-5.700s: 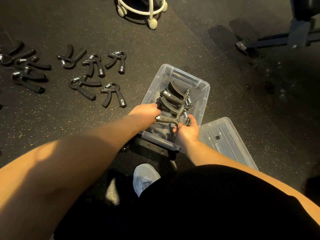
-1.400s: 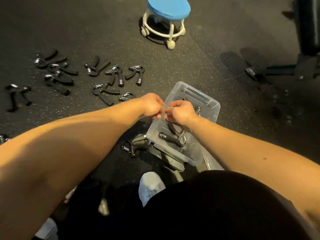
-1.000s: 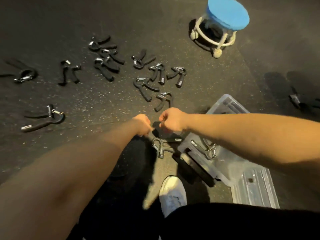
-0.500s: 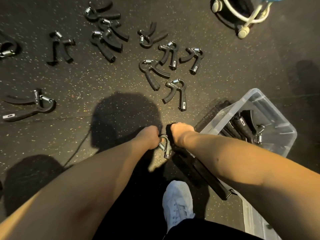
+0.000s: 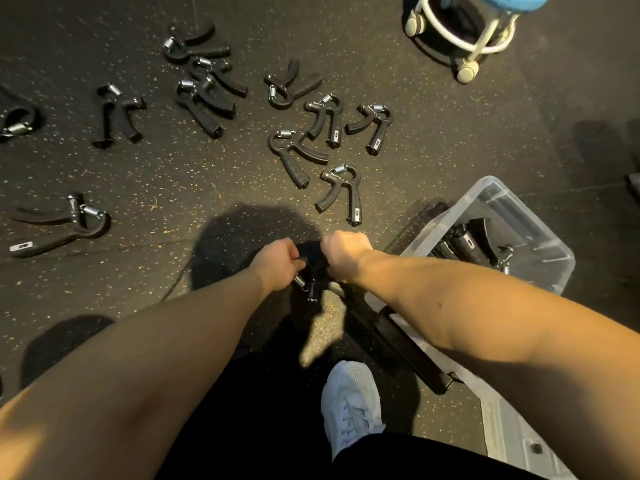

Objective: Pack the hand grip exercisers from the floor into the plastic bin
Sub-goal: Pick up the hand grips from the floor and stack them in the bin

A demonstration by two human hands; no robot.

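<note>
My left hand and my right hand both grip one black hand grip exerciser just above the floor, left of the bin; its handles are mostly hidden by my fingers and its spring end shows below them. The clear plastic bin stands at the right with several black exercisers inside. Several more exercisers lie scattered on the dark floor: the nearest one is just beyond my hands, another lies far left.
A white-framed rolling stool with a blue seat stands at the top right. The bin's clear lid lies on the floor at the lower right. A black bar runs along the bin's near side. My shoe is below my hands.
My hands left the bin, swung left and down to the floor, and took hold of an exerciser lying beside the bin. The view tilted towards the floor.
</note>
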